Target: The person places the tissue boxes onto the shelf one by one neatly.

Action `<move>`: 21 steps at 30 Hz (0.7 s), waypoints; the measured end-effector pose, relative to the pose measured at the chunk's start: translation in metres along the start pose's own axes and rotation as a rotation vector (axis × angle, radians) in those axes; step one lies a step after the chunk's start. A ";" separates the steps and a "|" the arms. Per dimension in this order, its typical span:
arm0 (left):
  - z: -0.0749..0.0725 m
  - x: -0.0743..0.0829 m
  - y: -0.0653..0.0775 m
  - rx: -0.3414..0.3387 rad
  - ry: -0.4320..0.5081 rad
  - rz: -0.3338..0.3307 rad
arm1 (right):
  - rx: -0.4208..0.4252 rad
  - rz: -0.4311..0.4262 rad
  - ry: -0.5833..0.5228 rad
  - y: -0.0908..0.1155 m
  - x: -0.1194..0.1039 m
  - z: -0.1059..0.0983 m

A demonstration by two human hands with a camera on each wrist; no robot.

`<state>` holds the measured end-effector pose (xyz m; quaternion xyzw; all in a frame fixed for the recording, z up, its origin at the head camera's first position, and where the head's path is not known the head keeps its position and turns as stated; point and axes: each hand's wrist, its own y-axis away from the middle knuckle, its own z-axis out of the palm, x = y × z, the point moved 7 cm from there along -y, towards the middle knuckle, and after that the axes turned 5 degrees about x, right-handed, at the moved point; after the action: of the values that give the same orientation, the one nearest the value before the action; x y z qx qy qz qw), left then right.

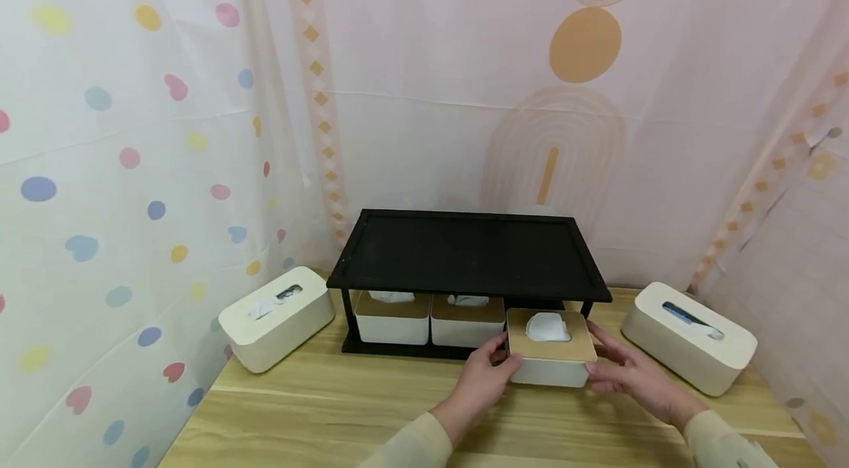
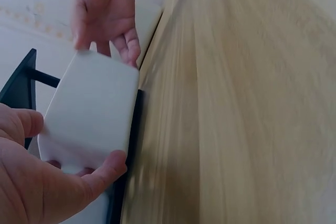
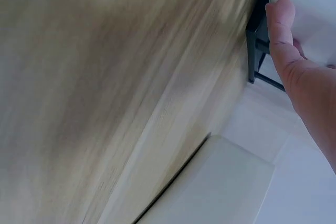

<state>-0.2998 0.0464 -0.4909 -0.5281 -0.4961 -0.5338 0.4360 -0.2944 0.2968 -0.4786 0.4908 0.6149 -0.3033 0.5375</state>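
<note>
A square white tissue box (image 1: 549,372) with a wood-toned lid and a tissue poking out is at the right front of a black two-tier shelf (image 1: 471,250). My left hand (image 1: 483,379) grips its left side, thumb toward the front. On its right side, my right hand (image 1: 626,376) holds the box with the fingers along the wall. In the left wrist view both hands flank the white box (image 2: 92,106). The right thumb lies along the box's edge in the right wrist view. Two matching tissue boxes, a left one (image 1: 393,328) and a middle one (image 1: 467,332), stand under the shelf top.
A longer white tissue box (image 1: 275,328) sits left of the shelf, and another (image 1: 690,346) sits to its right. All stand on a wood-grain table (image 1: 298,416). Patterned curtains (image 1: 424,85) hang behind and at both sides.
</note>
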 end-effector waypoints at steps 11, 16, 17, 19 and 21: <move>0.007 -0.001 0.001 0.052 0.047 -0.026 | 0.068 0.001 0.053 -0.004 -0.001 -0.005; 0.005 -0.003 0.002 0.056 0.011 -0.019 | 0.150 0.004 0.100 -0.002 0.001 -0.004; 0.005 -0.003 0.003 0.058 -0.007 -0.009 | 0.172 0.005 0.116 -0.001 0.001 -0.004; 0.004 -0.002 0.006 0.051 -0.030 0.022 | 0.230 0.004 0.165 -0.001 0.000 -0.005; 0.003 0.001 0.010 0.032 -0.068 0.079 | 0.292 -0.014 0.253 -0.001 -0.002 -0.005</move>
<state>-0.2895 0.0478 -0.4893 -0.5580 -0.4980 -0.4899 0.4479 -0.2976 0.3003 -0.4755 0.5935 0.6304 -0.3290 0.3769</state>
